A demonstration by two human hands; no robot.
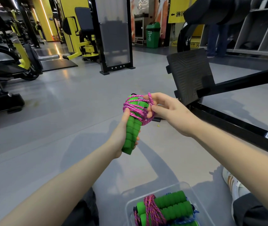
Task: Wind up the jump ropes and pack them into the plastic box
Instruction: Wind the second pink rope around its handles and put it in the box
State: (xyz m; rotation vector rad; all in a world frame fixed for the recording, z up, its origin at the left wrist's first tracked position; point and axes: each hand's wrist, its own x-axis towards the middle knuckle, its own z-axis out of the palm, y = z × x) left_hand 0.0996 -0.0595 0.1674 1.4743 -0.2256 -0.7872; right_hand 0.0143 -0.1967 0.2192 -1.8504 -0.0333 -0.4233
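The left hand [121, 137] grips a pair of green foam handles [132, 134] held side by side, close to upright and leaning a little to the left. Its thumb lies along their left side up to the lowest turns of cord, and its fingers curl round the far side. A pink braided rope [132, 108] is wound in several crossing turns round the upper part of the handles. The right hand [167, 110] is just to the right of the bundle, pinching a loop of the same rope between thumb and fingers, the loop passing round its fingertips. Both hands are held out in the air above the grey floor [64, 111], beyond the clear plastic box [154, 187], which sits at the bottom edge of the view between the person's legs. In the box a wound jump rope [170, 207] with green handles and pink cord lies on its side, and a blue cord [196, 211] shows beneath it. A black ribbed footplate [190, 74] of a gym machine stands beyond the right hand
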